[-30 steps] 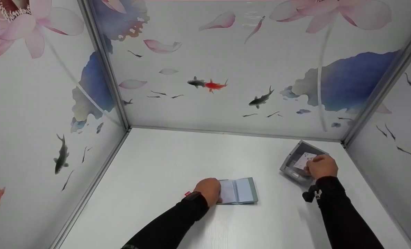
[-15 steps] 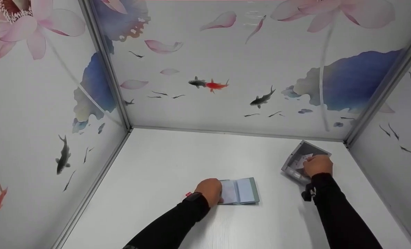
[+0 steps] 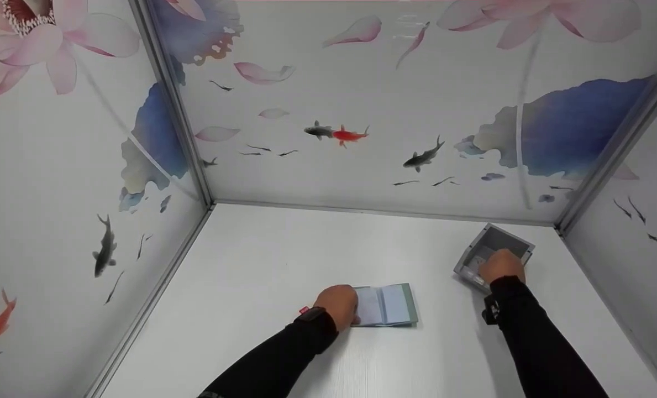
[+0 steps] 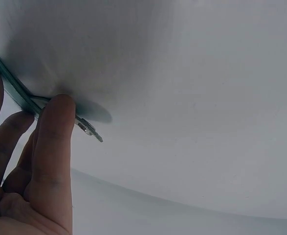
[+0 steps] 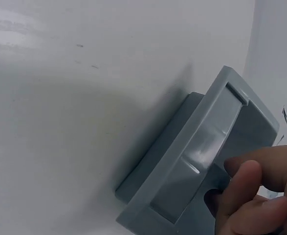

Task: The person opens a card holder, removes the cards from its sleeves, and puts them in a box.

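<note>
A small booklet (image 3: 386, 305) with a green cover and clear sleeves lies spread on the white table. Its left edge is gripped by my left hand (image 3: 336, 305); in the left wrist view the green cover edge (image 4: 18, 88) runs between the thumb and fingers. My right hand (image 3: 503, 266) reaches into a grey open box (image 3: 494, 240) at the right, its fingers curled low over the near side. A pale card (image 3: 474, 264), mostly covered by that hand, shows at the fingertips. In the right wrist view the curled fingers (image 5: 248, 178) hide the card.
The white table (image 3: 284, 243) is enclosed by panels printed with lotus flowers and fish. The back panel (image 3: 361, 182) rises close behind the box. On the right, a side panel (image 3: 615, 265) stands just beyond it.
My right hand has moved slightly left and deeper into the grey box with the card, which shows less now. My left hand keeps its grip on the booklet.
</note>
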`<state>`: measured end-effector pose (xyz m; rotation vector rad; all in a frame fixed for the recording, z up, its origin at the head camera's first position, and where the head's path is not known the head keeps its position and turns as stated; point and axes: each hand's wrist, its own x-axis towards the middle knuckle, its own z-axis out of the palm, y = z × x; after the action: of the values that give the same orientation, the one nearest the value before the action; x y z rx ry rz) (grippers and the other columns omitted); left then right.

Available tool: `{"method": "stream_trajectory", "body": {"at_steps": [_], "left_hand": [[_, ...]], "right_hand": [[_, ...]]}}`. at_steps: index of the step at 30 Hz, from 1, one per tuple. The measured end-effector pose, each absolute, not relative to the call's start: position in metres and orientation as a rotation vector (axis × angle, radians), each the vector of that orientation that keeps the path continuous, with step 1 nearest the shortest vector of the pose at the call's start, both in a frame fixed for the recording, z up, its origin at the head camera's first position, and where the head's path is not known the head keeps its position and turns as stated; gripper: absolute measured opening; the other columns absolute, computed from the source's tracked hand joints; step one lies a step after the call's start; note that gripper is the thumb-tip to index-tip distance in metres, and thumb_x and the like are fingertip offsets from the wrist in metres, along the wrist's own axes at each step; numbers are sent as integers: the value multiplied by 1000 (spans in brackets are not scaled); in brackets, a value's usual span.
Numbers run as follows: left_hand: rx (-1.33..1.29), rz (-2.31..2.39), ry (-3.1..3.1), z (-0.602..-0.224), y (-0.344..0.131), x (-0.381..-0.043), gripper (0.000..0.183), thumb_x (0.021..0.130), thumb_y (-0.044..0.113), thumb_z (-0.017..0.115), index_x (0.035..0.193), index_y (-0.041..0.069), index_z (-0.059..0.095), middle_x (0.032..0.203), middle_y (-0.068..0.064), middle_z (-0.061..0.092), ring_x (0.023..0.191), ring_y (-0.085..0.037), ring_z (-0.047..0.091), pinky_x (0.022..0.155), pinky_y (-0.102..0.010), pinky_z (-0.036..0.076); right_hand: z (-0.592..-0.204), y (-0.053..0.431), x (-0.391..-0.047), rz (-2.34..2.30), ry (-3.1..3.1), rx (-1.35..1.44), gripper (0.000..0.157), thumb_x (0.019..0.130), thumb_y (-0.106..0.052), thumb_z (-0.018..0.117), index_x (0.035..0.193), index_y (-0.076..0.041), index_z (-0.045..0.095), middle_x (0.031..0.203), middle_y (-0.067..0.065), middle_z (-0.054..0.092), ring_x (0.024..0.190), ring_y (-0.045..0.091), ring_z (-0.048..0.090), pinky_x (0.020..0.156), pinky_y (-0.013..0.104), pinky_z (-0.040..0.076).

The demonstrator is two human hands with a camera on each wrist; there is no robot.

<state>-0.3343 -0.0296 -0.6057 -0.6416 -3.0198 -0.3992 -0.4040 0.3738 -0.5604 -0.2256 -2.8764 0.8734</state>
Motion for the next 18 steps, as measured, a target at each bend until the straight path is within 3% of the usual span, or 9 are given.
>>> {"method": "stream_trajectory", "body": {"at_steps": [4, 10, 14, 18], "left_hand": [[-653, -391, -3024, -602, -29, -332, 30, 85, 23, 102, 72, 12, 78, 76, 2, 71, 68, -11, 55, 72, -30, 56], [-630, -400, -3036, -600, -27, -331, 28, 85, 21, 102, 75, 11, 79, 78, 1, 73, 69, -11, 54, 73, -30, 57], [-608, -395, -3053, -601, -27, -332, 27, 86, 22, 102, 76, 12, 79, 81, 1, 75, 70, -11, 55, 75, -31, 58], [-607, -371, -3055, -601, -28, -332, 27, 86, 23, 102, 75, 12, 79, 83, 0, 76, 71, -11, 57, 75, -31, 59]], "right_hand": [[-571, 381, -407, 903, -2870, -208, 41, 93, -6, 58, 56, -17, 43, 54, -3, 45, 54, 17, 45, 50, 32, 39], [-554, 368, -396, 899, -2920, -264, 40, 99, -15, 58, 59, -12, 51, 57, 1, 53, 57, 21, 51, 53, 34, 42], [-551, 364, -393, 895, -2942, -274, 46, 103, -18, 58, 59, -14, 49, 58, -1, 51, 59, 20, 50, 54, 33, 42], [-553, 360, -392, 899, -2928, -277, 44, 101, -15, 58, 59, -16, 45, 57, -3, 47, 58, 19, 47, 54, 33, 40]]}}
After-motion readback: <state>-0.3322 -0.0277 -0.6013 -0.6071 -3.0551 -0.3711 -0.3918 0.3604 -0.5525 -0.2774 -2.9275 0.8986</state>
